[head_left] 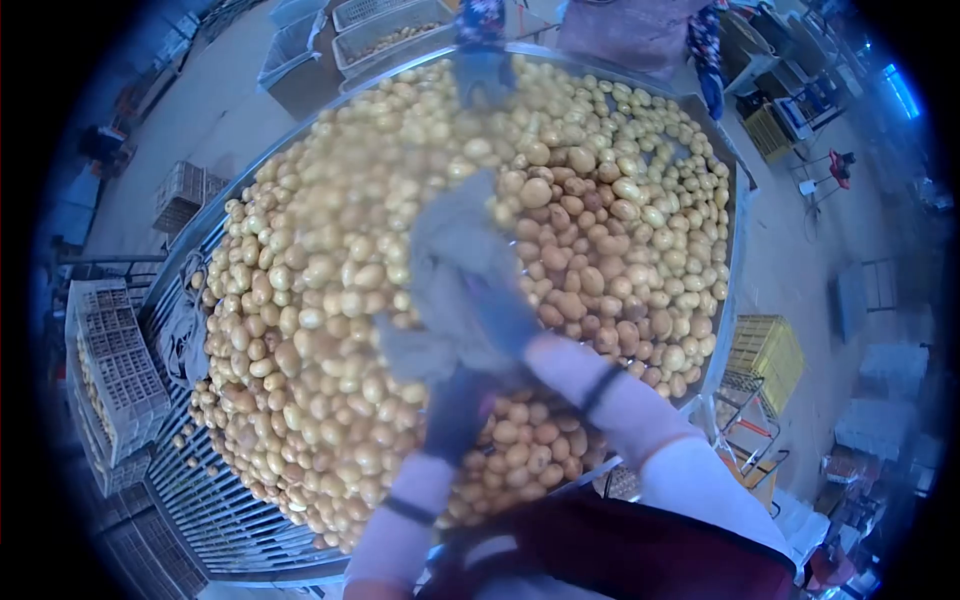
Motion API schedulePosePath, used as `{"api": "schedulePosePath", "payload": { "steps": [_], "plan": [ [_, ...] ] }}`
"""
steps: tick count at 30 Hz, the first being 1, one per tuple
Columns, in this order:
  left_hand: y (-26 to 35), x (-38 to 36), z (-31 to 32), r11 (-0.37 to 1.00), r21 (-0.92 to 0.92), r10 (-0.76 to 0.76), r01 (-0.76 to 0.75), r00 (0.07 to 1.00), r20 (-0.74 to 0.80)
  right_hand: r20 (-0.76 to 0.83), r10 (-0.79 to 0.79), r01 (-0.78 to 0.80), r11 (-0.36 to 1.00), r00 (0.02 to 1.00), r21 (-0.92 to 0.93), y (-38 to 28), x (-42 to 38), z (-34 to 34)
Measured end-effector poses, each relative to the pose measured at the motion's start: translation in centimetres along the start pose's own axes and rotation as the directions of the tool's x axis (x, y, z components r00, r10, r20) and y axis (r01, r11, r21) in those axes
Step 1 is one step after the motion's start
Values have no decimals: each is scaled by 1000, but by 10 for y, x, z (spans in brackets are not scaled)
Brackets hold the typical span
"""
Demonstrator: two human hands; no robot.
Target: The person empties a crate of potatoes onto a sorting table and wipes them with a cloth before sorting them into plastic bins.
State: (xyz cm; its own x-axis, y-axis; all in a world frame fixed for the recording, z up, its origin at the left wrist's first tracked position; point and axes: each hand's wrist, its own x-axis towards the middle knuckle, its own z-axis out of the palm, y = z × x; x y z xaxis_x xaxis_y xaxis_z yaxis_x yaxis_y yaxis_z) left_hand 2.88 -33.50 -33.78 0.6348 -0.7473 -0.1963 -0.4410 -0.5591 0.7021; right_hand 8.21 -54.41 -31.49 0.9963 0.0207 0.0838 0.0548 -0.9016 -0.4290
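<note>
A crumpled grey cloth [455, 265] is spread over the middle of a large heap of small, round, yellow-brown produce that looks like potatoes [330, 290]. My right hand [503, 318], in a dark glove, is closed on the right side of the cloth. My left hand [458, 412], gloved too, is at the cloth's lower edge with its fingers closed on it. Motion blurs both hands and partly hides the fingers. Browner, duller pieces [575, 250] lie to the right of the cloth, with paler ones around them.
The heap rests on a metal-rimmed slatted table [215, 515]. Across it, another person's gloved hand [485, 78] reaches over the produce. Grey crates [115, 345] stand at left, white crates [385, 40] at the back, a yellow crate [765, 360] at right. Another cloth [183, 335] hangs at the left edge.
</note>
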Motion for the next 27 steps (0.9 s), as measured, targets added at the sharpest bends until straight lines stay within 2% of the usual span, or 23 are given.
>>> {"api": "schedulePosePath", "payload": {
  "steps": [1,2,3,4,5,6,7,8,9,10,11,13,15,16,19,20,21,23,26,27],
  "plan": [
    [6,-23,-4,998,-57,-6,5,1000,-13,34,-217,219,957,976,-189,13,-41,14],
    [15,-45,-10,993,-113,-16,12,999,-27,264,-80,118,984,961,-134,-8,-71,-19],
    [22,-64,-18,985,-168,-33,26,999,-38,186,-101,117,990,977,-76,-7,-112,-17],
    [21,-65,-17,991,-131,-27,10,991,-128,105,-120,122,992,987,-16,-3,-134,-15],
    [20,-65,-16,996,-91,-21,1,976,-216,176,-69,80,995,982,-55,-1,-125,-22],
    [25,-54,3,999,42,28,-13,930,-366,248,-15,41,994,969,-98,2,-118,-31],
    [29,-49,-3,992,122,79,-34,921,-381,315,48,-2,989,948,-145,1,-108,-36],
    [34,-42,-9,978,202,130,-51,909,-395,306,82,-63,996,948,-70,15,-88,-19],
    [53,-24,-41,970,220,166,-101,939,-301,295,117,-122,992,948,-2,37,-59,3],
    [65,-5,-59,955,281,163,-98,963,-215,179,84,-38,968,980,-247,49,-25,24],
    [77,14,-77,934,340,158,-106,979,-128,71,17,20,874,997,-485,52,14,35],
    [103,29,-79,841,540,19,-31,999,29,-138,-69,-28,799,988,-601,42,68,28],
    [85,35,-64,832,555,37,-10,999,-37,-185,7,-121,779,983,-615,31,79,31],
    [79,34,-57,881,472,0,14,1000,-28,-204,43,-163,766,978,-622,30,82,33],
    [79,19,-72,978,155,-141,139,990,2,-135,-50,-70,653,990,-754,38,34,49],
    [75,6,-76,981,32,-191,190,981,27,-174,157,-172,983,972,-70,29,7,26],
    [72,-9,-79,986,37,-163,164,986,-21,-49,327,-219,728,944,650,18,-22,-9],
    [69,-41,-89,993,51,-99,105,989,-107,-63,143,-96,874,988,477,26,-66,-40],
    [79,-82,-114,994,106,19,26,914,-406,-3,-121,120,974,993,190,36,-124,-76],
    [88,-89,-130,987,162,77,3,874,-481,12,-105,98,958,994,268,31,-131,-93]
  ]
}}
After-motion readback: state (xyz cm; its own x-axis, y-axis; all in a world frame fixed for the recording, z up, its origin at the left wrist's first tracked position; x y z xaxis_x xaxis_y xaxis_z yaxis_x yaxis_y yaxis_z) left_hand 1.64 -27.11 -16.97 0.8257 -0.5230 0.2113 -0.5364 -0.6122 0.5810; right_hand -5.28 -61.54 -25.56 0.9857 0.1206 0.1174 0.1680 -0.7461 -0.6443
